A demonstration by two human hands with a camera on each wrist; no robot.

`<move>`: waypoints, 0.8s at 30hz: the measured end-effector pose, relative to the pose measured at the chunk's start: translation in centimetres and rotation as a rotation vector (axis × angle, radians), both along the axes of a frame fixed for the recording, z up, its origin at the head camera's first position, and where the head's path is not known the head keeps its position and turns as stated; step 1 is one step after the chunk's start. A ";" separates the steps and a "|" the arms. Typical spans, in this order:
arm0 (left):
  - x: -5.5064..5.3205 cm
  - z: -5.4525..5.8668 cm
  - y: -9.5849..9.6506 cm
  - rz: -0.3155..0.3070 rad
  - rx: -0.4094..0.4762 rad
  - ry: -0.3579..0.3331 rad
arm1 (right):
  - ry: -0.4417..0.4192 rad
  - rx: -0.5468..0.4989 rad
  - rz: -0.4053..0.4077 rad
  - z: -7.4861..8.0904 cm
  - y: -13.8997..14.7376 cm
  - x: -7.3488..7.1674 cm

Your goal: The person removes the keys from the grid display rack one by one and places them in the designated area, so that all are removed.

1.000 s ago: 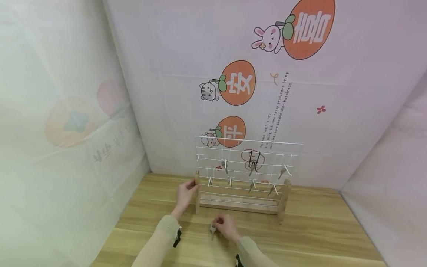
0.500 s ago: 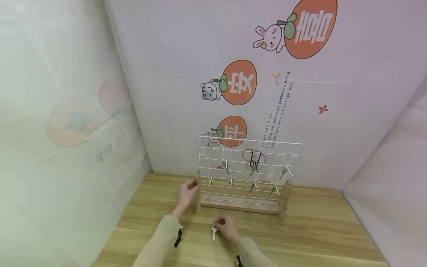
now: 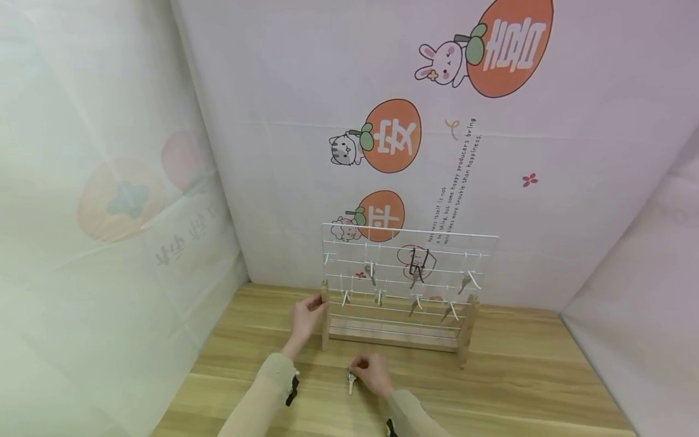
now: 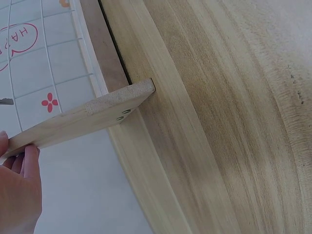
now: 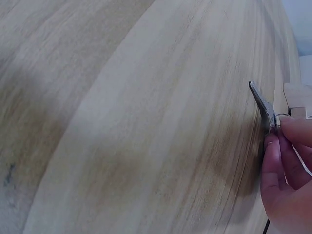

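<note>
A white wire grid rack (image 3: 409, 232) stands on the wooden table in two wooden uprights. My left hand (image 3: 306, 314) holds the left upright (image 3: 324, 321); in the left wrist view the thumb lies on one side of the board (image 4: 80, 119) and the fingers on the other. In front of the rack, my right hand (image 3: 373, 371) pinches a silver key (image 3: 351, 383) by its small ring. The key (image 5: 262, 101) points away from the fingertips in the right wrist view, just above the table.
Several white hooks hang on the grid, most with keys, such as the key (image 3: 465, 283) at the right. A black hook (image 3: 417, 267) also bears a key. Printed white cloth (image 3: 295, 182) walls enclose the wooden table (image 3: 524, 376) at the back and sides.
The key in my right hand has turned slightly and shows its face more brightly. Both hands stay in nearly the same place; the head view has shifted a little.
</note>
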State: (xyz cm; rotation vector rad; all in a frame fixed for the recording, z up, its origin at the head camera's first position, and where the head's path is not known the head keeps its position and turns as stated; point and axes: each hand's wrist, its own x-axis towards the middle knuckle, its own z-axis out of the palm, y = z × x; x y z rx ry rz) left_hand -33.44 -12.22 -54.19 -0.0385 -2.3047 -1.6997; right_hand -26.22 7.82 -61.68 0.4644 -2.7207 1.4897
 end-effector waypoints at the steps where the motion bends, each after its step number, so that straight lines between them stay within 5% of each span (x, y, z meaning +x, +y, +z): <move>1: 0.0 0.0 0.0 0.002 -0.004 -0.002 | 0.002 -0.003 0.001 0.0 0.0 0.0; 24: -0.1 0.0 0.1 0.014 -0.007 0.005 | 0.000 -0.031 -0.023 -0.1 -0.6 -0.1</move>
